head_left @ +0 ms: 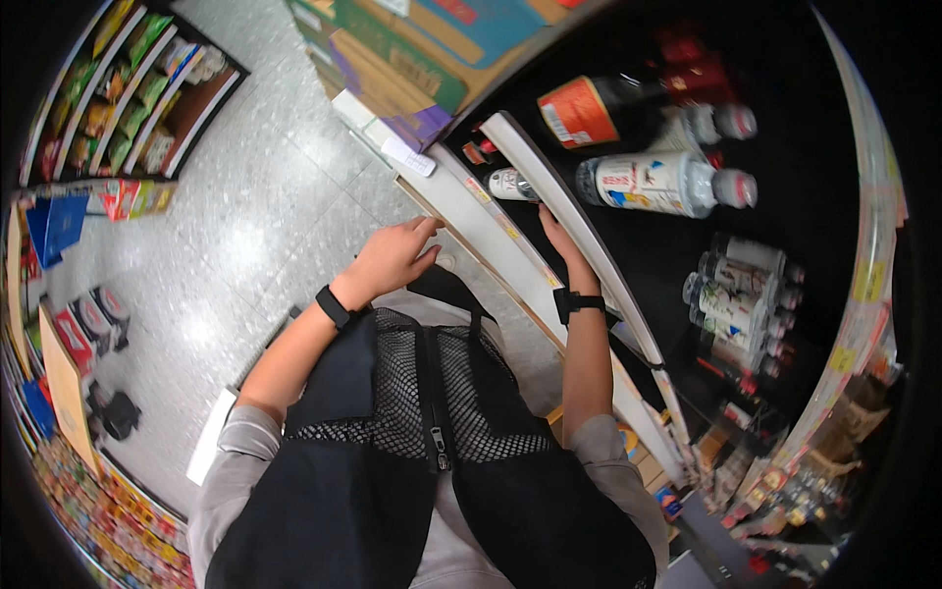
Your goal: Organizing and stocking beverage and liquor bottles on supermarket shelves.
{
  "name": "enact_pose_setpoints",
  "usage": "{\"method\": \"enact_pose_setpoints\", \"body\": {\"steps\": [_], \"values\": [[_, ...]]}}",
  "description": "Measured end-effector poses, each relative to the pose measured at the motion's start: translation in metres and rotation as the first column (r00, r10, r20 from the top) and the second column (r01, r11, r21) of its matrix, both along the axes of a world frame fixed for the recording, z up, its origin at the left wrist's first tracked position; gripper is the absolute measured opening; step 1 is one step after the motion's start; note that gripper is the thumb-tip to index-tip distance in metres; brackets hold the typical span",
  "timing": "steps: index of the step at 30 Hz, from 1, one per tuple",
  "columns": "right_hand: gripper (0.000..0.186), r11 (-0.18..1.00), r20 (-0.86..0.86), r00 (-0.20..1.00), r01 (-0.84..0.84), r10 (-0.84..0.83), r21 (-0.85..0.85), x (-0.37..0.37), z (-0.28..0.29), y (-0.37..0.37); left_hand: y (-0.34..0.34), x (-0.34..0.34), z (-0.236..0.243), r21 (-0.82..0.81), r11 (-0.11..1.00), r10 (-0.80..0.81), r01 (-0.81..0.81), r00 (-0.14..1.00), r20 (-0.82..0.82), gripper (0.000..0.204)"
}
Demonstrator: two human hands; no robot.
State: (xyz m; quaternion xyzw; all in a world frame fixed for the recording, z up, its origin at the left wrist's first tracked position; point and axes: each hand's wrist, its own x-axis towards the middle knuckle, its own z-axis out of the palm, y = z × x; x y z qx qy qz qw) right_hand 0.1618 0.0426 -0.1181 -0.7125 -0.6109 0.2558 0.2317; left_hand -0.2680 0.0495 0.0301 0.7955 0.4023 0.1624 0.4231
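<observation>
My left hand (396, 257) hovers over the floor beside the shelf's white front edge (510, 221), holding nothing, with its thumb apart from its loosely bent fingers. Past that edge, my right hand (563, 240) reaches into the shelving under a pale shelf rail (574, 221). The rail covers part of this hand, so its grip cannot be made out. Nearest its fingertips is a small bottle with a white label (510, 184). On the dark shelf above are a clear bottle with a white label (643, 185) and a dark bottle with an orange label (579, 111).
Several smaller clear bottles (731, 299) stand farther along the dark shelf. Cardboard boxes (392, 83) are stacked at the shelf's far end. Across the tiled floor (231, 236) is a rack of snack bags (123, 93). A black mesh vest (422, 393) covers my front.
</observation>
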Motion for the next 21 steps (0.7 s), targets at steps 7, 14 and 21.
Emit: {"method": "enact_pose_setpoints", "body": {"steps": [7, 14, 21], "values": [[0.050, 0.977, 0.163, 0.970, 0.197, -0.182, -0.080, -0.057, -0.003, -0.007, 0.010, 0.020, 0.003, 0.023, 0.991, -0.131, 0.131, 0.991, -0.005, 0.034], [0.033, 0.963, 0.150, 0.955, 0.265, -0.255, -0.049, -0.087, 0.063, -0.066, 0.020, 0.038, 0.045, 0.036, 0.965, -0.255, 0.259, 0.962, -0.094, 0.036], [0.043, 0.909, -0.251, 0.967, 0.139, -0.039, 0.393, -0.141, 0.262, -0.167, 0.017, 0.081, 0.159, 0.124, 0.873, -0.471, 0.473, 0.881, -0.045, 0.054]]}}
